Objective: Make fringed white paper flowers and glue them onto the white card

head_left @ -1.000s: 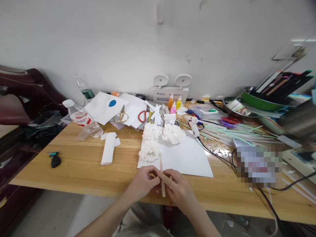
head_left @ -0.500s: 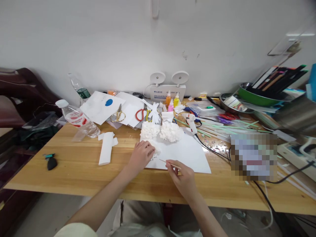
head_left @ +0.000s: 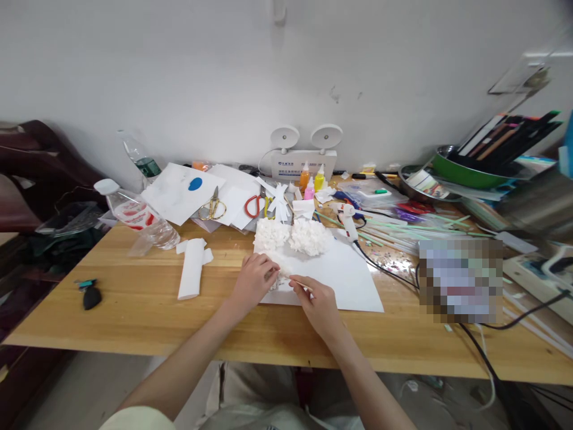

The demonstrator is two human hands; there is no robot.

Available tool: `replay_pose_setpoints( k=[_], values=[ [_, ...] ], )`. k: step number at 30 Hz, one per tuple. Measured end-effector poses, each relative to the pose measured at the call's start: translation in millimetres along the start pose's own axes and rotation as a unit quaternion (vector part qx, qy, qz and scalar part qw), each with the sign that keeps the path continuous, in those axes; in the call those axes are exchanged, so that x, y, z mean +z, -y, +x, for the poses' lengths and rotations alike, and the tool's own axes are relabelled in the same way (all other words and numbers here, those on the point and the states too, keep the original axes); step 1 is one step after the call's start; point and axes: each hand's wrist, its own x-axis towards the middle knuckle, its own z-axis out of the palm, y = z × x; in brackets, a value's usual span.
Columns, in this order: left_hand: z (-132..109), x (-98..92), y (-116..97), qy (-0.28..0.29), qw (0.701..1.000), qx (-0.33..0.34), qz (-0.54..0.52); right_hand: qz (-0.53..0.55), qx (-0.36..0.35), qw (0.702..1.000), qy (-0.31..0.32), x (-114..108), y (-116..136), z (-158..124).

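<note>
Pinching a stick (head_left: 302,285) at lower centre probably gives my right hand (head_left: 319,301) precision; whether my left hand (head_left: 254,279) grips, I can't tell.

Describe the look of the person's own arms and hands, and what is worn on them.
The left hand and right hand are ungloved, and no watch or bracelet shows on either wrist. A pale cream sleeve edges in on the left arm; no sleeve shows on the right arm.

The sleeve (head_left: 138,419) is pale cream, the trousers (head_left: 259,385) light beige.
</note>
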Motion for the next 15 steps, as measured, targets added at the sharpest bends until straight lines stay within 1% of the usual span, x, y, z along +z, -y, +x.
replay_pose_setpoints(
  k=[9,11,15],
  values=[
    [-2.0,-0.6,-2.7,-0.011,1.0,0.009,-0.007,0.005,0.037,0.999,-0.018,4.3,-4.9,2.1],
    [-1.8,-0.3,-1.9,-0.012,1.0,0.009,-0.004,0.013,0.039,0.999,-0.023,4.0,-4.2,1.4],
    [-0.4,1.0,0.1,-0.017,1.0,0.0,0.003,0.014,0.028,0.998,-0.056,1.5,-1.4,0.1]
  ],
)
